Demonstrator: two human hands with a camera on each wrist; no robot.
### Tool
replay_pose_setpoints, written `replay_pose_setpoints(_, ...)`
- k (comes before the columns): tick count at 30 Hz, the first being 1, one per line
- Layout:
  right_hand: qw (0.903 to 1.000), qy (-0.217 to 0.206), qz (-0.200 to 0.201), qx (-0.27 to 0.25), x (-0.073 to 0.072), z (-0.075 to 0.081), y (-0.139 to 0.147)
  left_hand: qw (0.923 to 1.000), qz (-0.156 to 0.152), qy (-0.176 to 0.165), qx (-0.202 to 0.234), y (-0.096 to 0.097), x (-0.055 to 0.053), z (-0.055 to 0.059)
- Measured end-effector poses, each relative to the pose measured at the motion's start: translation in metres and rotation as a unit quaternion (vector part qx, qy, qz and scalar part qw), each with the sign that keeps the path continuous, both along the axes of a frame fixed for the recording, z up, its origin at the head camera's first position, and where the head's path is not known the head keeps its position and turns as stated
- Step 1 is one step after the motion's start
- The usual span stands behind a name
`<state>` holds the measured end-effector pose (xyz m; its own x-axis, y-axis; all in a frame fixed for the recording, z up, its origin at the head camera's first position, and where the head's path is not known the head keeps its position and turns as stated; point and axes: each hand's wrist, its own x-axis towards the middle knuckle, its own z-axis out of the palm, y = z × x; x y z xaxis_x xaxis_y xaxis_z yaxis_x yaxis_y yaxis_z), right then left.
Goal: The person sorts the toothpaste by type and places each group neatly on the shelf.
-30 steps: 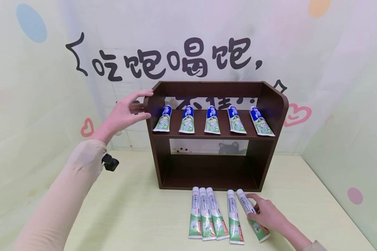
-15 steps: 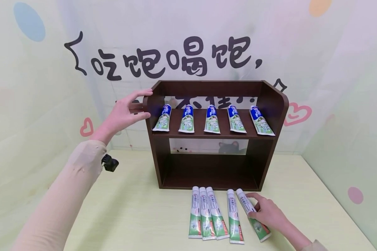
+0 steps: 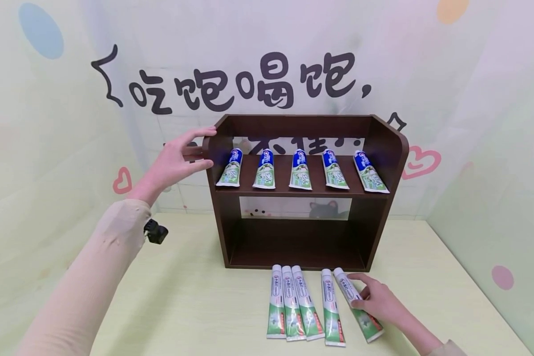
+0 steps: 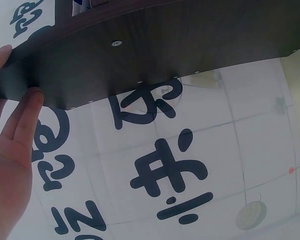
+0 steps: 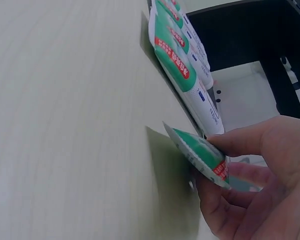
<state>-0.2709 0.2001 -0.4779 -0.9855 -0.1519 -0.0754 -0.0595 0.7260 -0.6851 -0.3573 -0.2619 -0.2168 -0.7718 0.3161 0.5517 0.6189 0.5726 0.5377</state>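
My left hand [image 3: 175, 158] holds the upper left side panel of a dark brown two-tier shelf [image 3: 302, 194]. In the left wrist view, fingers [image 4: 22, 120] of that hand lie against the panel's outer face. At the lower right, my right hand [image 3: 380, 301] pinches a white and green toothpaste tube [image 3: 344, 287] between thumb and fingers. Seen from the right wrist, this tube [image 5: 202, 152] has its flat end tilted off the table, above a shadow. Left of it lies another such tube [image 3: 331, 306], and further left a group of three tubes [image 3: 291, 304].
Several blue and green toothpaste tubes [image 3: 300, 169] lie spaced out in a row on the shelf's upper tier. The lower tier [image 3: 298, 242] stands behind the white and green tubes. Printed curtains [image 3: 485, 148] bound the pale table [image 3: 182, 296] at the back and sides.
The cap end of the tube in my right hand has shifted slightly left. My left hand stays on the shelf, and the other tubes keep their places.
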Motion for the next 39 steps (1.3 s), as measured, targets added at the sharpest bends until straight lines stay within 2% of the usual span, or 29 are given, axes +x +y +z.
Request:
replay_pose_setpoints(6,0.9994,0.003,0.004,-0.033,0.001,0.003,0.000,1.0000,-0.001,-0.001,0.003,0.001,0.001,0.000)
replay_pose_setpoints(18,0.9922,0.015,0.049,-0.114,-0.008,0.016,-0.004,1.0000,-0.005,0.001,0.002,0.001,0.001,0.000)
replay_pose_setpoints(39,0.9839,-0.005,0.055,-0.170,-0.032,0.031,-0.035,1.0000,-0.007,-0.004,0.005,0.000,0.001,0.001)
